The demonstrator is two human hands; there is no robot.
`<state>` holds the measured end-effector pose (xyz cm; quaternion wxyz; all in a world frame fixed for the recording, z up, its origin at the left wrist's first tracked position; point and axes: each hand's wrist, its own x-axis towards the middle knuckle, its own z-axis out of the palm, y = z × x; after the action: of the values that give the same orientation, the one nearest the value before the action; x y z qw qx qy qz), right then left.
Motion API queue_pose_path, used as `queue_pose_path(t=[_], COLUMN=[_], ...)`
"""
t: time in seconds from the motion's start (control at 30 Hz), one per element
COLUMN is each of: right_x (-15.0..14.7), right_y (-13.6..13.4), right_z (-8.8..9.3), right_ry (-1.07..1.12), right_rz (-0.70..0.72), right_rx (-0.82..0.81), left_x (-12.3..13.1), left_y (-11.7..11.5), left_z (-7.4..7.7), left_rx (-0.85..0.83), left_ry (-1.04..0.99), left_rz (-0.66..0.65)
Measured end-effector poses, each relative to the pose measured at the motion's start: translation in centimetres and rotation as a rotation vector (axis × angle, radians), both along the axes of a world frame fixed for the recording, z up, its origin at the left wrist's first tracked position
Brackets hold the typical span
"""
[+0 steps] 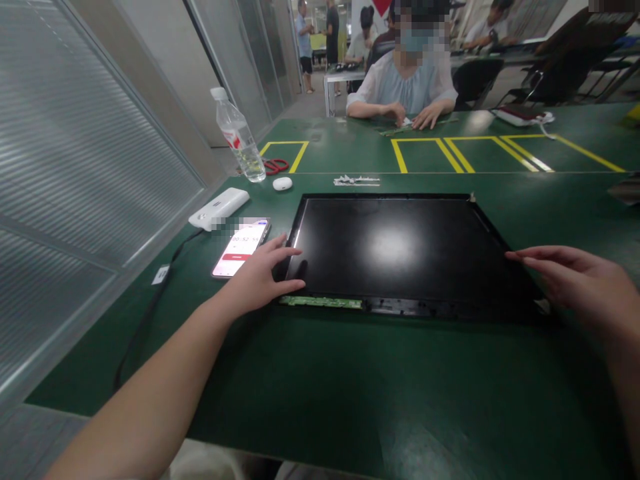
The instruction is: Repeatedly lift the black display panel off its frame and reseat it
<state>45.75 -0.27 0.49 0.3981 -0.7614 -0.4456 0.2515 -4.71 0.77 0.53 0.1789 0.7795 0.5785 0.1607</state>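
Observation:
A black display panel point(395, 257) with a dark frame lies flat on the green table in front of me. Along its near edge, a green circuit board strip point(320, 303) is exposed at the left. My left hand point(270, 270) rests at the panel's left edge, fingers spread and thumb apart, the fingertips over the frame. At the right edge, the thumb and index finger of my right hand point(575, 277) are pinched together on the frame. Whether a small piece is between those fingertips is hidden.
Left of the panel lie a lit phone point(241, 248), a white power bank-like device point(219, 208) with a black strap, a white earbud case point(283, 184), red-handled scissors point(276, 166) and a water bottle point(239, 137). Small whitish strips point(357, 181) lie beyond the panel. A person point(407, 87) sits opposite.

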Motion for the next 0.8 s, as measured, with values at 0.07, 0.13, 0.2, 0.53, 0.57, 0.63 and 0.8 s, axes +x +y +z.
queue_pose_path(t=[0.07,0.13,0.2,0.53,0.57,0.63,0.8], right_x=[-0.2,-0.3,-0.1,1.7,2.0,2.5,2.8], right_y=[0.1,0.2,0.3,0.8,1.0,1.3,1.6], right_z=[0.2,0.3,0.2,-2.0,-2.4,-3.2,-3.7], right_ry=[-0.063,-0.067,-0.076,-0.345,-0.365,-0.412,-0.393], right_rz=[-0.068,-0.104,-0.107,0.066,0.099,0.15,0.144], right_rx=[-0.017,-0.021,-0.017,-0.084,-0.089,-0.088,-0.108], left_x=[-0.2,-0.2,-0.1,-0.1,-0.1,-0.1,0.0], left_y=[0.0,-0.1,-0.1,-0.1,0.0,0.0,-0.2], left_z=[0.2,0.4,0.5,0.5,0.4,0.3,0.3], left_rx=[0.008,0.005,0.0,-0.003,-0.007,-0.003,0.022], left_ry=[0.025,0.032,0.033,0.042,0.043,0.045,0.062], left_rz=[-0.041,-0.083,-0.109,-0.216,-0.222,-0.243,-0.283])
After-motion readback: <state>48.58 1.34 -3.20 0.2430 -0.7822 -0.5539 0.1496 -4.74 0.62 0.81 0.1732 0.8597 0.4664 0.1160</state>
